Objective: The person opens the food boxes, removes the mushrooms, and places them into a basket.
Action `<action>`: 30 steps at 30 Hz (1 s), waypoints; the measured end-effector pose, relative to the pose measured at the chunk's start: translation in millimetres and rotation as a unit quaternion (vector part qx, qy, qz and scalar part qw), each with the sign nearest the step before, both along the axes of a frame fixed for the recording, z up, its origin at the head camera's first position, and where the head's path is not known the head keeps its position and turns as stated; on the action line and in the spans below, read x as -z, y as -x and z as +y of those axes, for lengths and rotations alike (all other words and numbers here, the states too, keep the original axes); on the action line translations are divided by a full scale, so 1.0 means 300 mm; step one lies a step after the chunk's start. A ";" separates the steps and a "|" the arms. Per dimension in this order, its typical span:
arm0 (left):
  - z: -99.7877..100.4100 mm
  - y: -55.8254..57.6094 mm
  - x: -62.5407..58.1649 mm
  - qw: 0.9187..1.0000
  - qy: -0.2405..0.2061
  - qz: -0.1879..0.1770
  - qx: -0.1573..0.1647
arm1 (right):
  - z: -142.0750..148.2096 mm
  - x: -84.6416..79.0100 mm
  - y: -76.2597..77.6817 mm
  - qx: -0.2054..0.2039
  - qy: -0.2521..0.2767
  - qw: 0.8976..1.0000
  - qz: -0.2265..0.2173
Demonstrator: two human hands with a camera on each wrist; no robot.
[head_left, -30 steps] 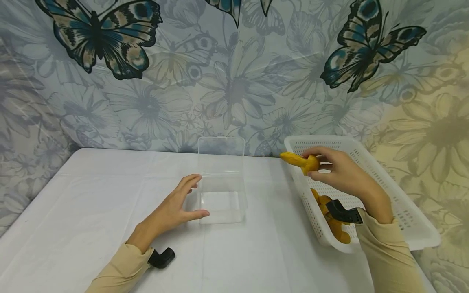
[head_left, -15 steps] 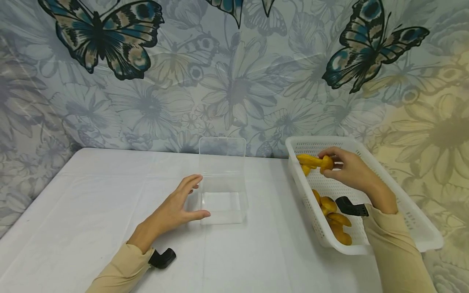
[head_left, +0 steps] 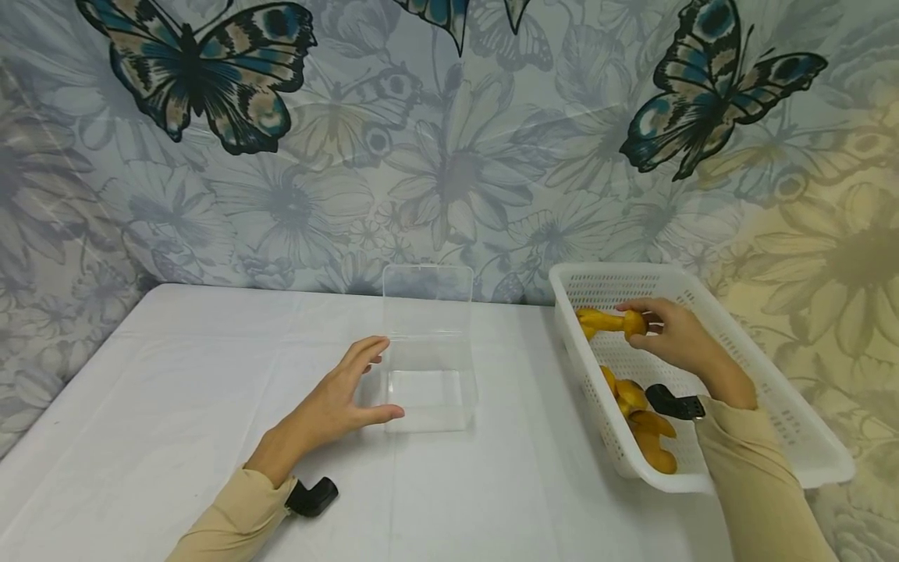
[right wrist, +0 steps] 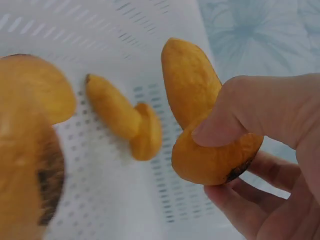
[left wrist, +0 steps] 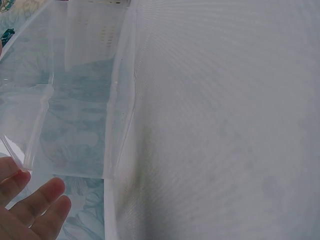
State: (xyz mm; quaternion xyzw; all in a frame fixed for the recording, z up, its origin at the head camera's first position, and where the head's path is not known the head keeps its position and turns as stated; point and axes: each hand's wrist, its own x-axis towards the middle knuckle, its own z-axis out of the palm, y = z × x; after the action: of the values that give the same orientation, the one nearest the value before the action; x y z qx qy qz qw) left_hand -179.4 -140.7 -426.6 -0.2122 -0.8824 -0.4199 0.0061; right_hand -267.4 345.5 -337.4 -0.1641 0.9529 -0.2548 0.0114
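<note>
My right hand (head_left: 677, 339) pinches a yellow mushroom (right wrist: 210, 155) by its cap, thumb on one side and fingers on the other. Its stem points left in the head view. Hand and mushroom are inside the far-left part of the white basket (head_left: 772, 375). Another yellow mushroom (right wrist: 115, 110) lies on the basket floor in the right wrist view. My left hand (head_left: 326, 410), fingers and thumb spread, is at the left side of a clear plastic box (head_left: 430, 419) whose lid (head_left: 428, 300) stands raised. Whether the left fingertips touch the box, I cannot tell.
Several more yellow mushrooms (head_left: 649, 437) lie along the basket's left wall. A white cloth (head_left: 175, 390) covers the table. A butterfly-and-flower patterned backdrop (head_left: 449, 179) rises behind its far edge.
From over the basket's left rim, my right hand has moved right and lower into the basket, the mushroom still pinched. My left hand and the clear box have stayed in place.
</note>
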 end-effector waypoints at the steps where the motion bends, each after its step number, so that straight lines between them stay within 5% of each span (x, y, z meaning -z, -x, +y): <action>1: 0.000 0.000 0.000 1.000 0.000 0.002 0.000 | 0.003 0.006 0.002 0.002 -0.001 1.000 -0.009; 6: -0.001 -0.001 0.000 1.000 0.002 0.003 -0.001 | 0.013 0.029 0.008 0.005 -0.004 0.998 -0.057; 30: 0.001 -0.003 -0.004 1.000 0.001 0.001 0.001 | 0.034 0.061 0.005 -0.040 -0.023 0.990 -0.132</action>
State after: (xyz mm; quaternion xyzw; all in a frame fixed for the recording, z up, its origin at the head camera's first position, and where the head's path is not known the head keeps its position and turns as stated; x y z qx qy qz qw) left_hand -178.5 -140.4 -425.4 -0.2138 -0.8825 -0.4188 0.0060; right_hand -269.0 355.8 -355.7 -0.1671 0.9412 -0.2519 0.1508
